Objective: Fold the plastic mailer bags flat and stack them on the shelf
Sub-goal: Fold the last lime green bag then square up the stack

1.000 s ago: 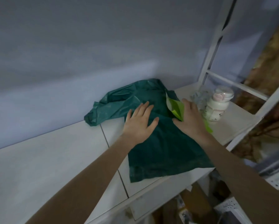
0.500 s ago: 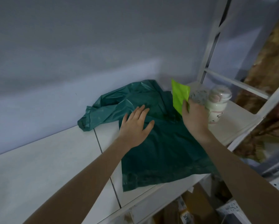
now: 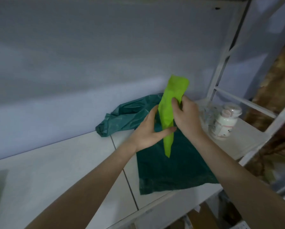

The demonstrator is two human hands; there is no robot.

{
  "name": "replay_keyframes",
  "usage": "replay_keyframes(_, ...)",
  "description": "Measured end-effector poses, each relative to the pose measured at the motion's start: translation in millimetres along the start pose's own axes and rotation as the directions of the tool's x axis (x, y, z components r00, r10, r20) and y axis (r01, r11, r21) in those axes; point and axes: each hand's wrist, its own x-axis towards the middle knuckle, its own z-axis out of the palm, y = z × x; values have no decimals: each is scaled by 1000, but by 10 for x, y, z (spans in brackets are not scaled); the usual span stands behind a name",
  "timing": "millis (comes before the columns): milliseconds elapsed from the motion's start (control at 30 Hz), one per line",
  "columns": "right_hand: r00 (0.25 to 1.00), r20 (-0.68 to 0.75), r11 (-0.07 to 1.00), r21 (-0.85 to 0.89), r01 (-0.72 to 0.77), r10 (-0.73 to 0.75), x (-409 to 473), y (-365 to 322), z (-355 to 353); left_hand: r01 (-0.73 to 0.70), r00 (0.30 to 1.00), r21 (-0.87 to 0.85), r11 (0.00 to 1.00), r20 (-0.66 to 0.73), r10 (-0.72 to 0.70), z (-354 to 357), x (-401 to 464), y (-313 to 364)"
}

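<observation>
Gripping light-green mailer bag [image 3: 169,111] with left hand [image 3: 149,129] and right hand [image 3: 187,116] above dark-green mailer bag [image 3: 171,166] on shelf [image 3: 55,171].

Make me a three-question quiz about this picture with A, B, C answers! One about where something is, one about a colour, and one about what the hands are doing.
1. Where is the white jar?
A. On the shelf, to the right of the hands
B. On top of the dark green bag
C. In the left hand

2. What colour is the bag held up in the hands?
A. Red
B. Bright green
C. White

3. What is the dark green bag doing?
A. Hanging from the frame
B. Lying on the white surface
C. Held up in the air

Answers:
1 A: the jar stands on the shelf board beside the right hand.
2 B: the bright green bag is gripped by the right hand and the left hand.
3 B: it lies spread out under both hands.
</observation>
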Motion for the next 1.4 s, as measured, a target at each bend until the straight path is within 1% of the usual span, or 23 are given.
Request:
replay_keyframes(67, 997, 79, 997, 72, -17, 11, -115, -247, 183, -7, 999, -57, 998, -52, 5, -174, -129, -25)
replay_keyframes(167, 959, 283, 976, 199, -86, 27, -308, -586, 468, 54, 982, -95, 994, -176, -70, -467, -328, -171)
replay_keyframes(200, 937, 350, 966, 239, -97, 7, -371, -687, 567, 72, 968, -131, 989, -230, -101, -581, -407, -243)
replay_keyframes(267, 898, 438, 956, 278, -96, -37, -482, -835, 765, 108, 925, -205, 973, -338, -174, -814, -579, -386)
replay_keyframes(300, 890, 452, 957, 278, -83, -54, -530, -887, 863, 131, 897, -229, 964, -386, -214, -937, -671, -452)
replay_keyframes(367, 906, 414, 962, 270, -34, -84, -599, -940, 1025, 153, 845, -306, 940, -452, -284, -1168, -859, -577)
replay_keyframes(433, 940, 326, 972, 236, 24, -102, -636, -977, 1158, 142, 812, -419, 897, -469, -347, -1383, -1051, -703)
replay_keyframes(467, 948, 306, 975, 224, 12, -82, -659, -989, 1224, 133, 804, -468, 874, -465, -372, -1481, -1148, -758)
replay_keyframes(533, 932, 359, 972, 199, -127, 48, -721, -1019, 1361, 111, 795, -543, 833, -455, -403, -1632, -1329, -853)
replay_keyframes(600, 869, 456, 933, 190, -307, 193, -810, -1059, 1532, 95, 788, -598, 795, -443, -428, -1742, -1503, -939)
replay_keyframes(667, 817, 519, 874, 241, -422, 251, -913, -1130, 1657, 107, 790, -636, 764, -413, -453, -1813, -1646, -1019)
replay_keyframes(733, 802, 541, 845, 279, -456, 254, -1006, -1207, 1771, 133, 791, -647, 751, -386, -474, -1877, -1782, -1114)
replay_keyframes(867, 823, 497, 806, 347, -480, 275, -1214, -1227, 2032, 231, 741, -651, 723, -364, -565, -1979, -1983, -1314)
replay_keyframes(933, 818, 486, 780, 363, -510, 309, -1318, -1209, 2167, 278, 701, -668, 691, -351, -621, -1976, -2069, -1416)
replay_keyframes(1033, 799, 505, 771, 347, -534, 326, -1465, -1200, 2308, 312, 614, -668, 676, -401, -680, -1916, -2181, -1577)
replay_keyframes(1100, 800, 509, 792, 322, -519, 318, -1531, -1162, 2386, 318, 587, -625, 713, -461, -666, -1880, -2235, -1686)
replay_keyframes(1233, 780, 551, 837, 243, -490, 296, -1589, -1037, 2480, 356, 588, -515, 780, -525, -615, -1857, -2315, -1862)
replay_keyframes(1333, 735, 597, 861, 139, -490, 322, -1543, -1023, 2482, 391, 580, -444, 806, -561, -590, -1847, -2368, -1975)
replay_keyframes(1400, 691, 642, 866, 82, -493, 332, -1473, -1020, 2490, 407, 581, -412, 815, -572, -579, -1840, -2396, -2024)
